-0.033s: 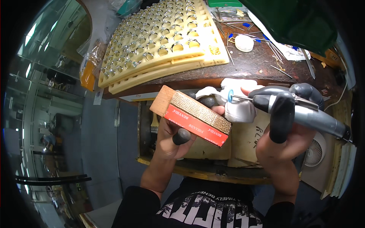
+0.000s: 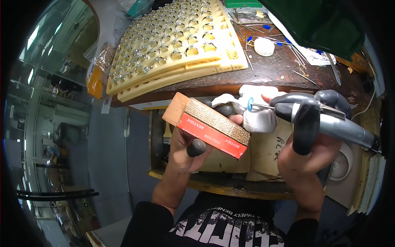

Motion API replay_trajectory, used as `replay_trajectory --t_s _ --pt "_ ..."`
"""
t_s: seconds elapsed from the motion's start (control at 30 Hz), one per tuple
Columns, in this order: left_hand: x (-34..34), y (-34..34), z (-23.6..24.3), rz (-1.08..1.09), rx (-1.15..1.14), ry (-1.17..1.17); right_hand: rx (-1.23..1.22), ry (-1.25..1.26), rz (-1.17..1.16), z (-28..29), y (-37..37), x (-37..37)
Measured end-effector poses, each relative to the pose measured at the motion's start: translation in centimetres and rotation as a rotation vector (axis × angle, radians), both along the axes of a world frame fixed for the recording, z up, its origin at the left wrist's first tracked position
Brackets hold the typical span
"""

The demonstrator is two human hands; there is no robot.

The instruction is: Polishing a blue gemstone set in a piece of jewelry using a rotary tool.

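Observation:
A wooden block (image 2: 174, 108) with a bumpy gold strip and a red band on its side is in my left hand (image 2: 189, 150), whose fingers have black covers and curl round it. My right hand (image 2: 306, 140), also with black finger covers, grips a silver rotary handpiece (image 2: 341, 131) pointing left. Its thin shank ends in a small blue disc (image 2: 250, 104), just right of and above the block. Behind the disc is a bunched white cloth (image 2: 260, 121); whether they touch I cannot tell.
Stacked cream trays (image 2: 173, 72) of rings lie on the dark bench (image 2: 267, 74), beside thin tool bits (image 2: 300, 55), a white round piece (image 2: 264, 46) and a metal tool (image 2: 334, 70). An open drawer (image 2: 230, 189) is below my hands. A fan (image 2: 340, 162) sits at right, glass (image 2: 49, 123) at left.

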State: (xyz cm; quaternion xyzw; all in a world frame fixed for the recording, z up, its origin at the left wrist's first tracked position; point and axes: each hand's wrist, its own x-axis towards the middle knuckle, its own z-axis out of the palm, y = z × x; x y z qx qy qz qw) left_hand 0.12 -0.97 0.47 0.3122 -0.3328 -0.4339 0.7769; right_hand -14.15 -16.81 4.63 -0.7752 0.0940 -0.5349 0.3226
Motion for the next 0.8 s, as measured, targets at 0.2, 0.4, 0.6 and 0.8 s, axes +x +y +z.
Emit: replay_trajectory --t_s 0.2,0.4,0.6,0.8 --pt "-0.3 0.0 -0.1 0.003 -0.041 0.049 -0.034 0.018 0.022 0.0 0.0 -0.1" --pt "0.0 0.2 0.3 -0.010 0.021 -0.004 0.080 -0.005 0.260 0.4 1.7 0.5" --pt "-0.1 0.5 -0.9 0.094 -0.063 0.104 0.196 0.039 0.290 0.0 2.8 1.3" --pt "-0.5 0.2 0.4 0.038 -0.046 0.114 0.019 0.079 0.185 1.4 2.3 1.1"
